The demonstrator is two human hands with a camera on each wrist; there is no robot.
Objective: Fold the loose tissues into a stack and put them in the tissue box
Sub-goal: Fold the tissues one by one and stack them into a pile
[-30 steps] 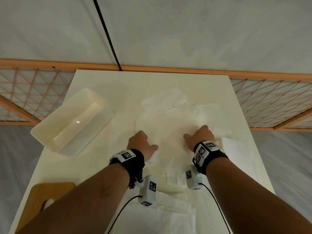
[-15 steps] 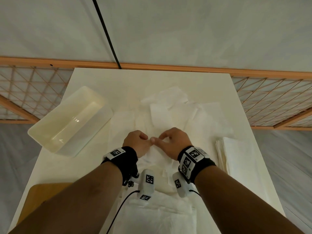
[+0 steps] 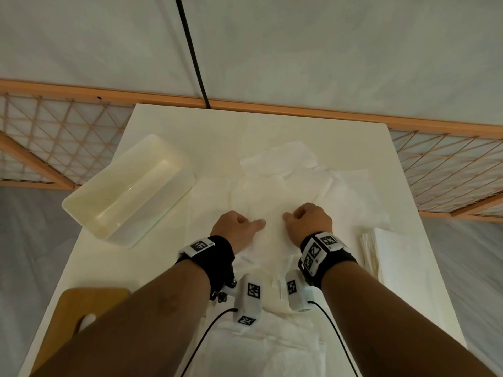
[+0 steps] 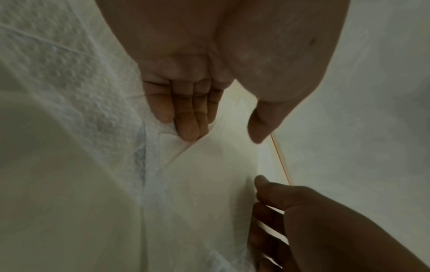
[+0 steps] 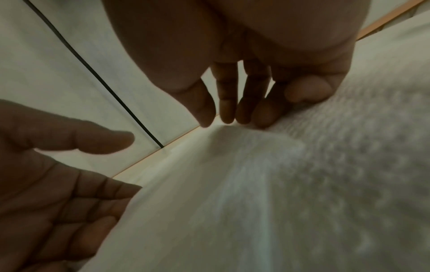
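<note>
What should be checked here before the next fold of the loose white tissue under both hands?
1. Left hand on the loose white tissue: fingertips press it, ok.
2. Right hand on the same tissue: fingertips touch it, ok.
3. Tissue pinched for lifting: cannot tell.
4. Open cream plastic tissue box ready: nothing seen inside, ok.
5. Folded white tissue stack neat at the table's right edge: ok.
6. Other loose sheets clear of the fold: not ok, they overlap.

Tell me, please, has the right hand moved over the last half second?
Yes. The right hand has shifted rightward, toward the folded stack at the table's right edge, apart from the left hand.
</note>
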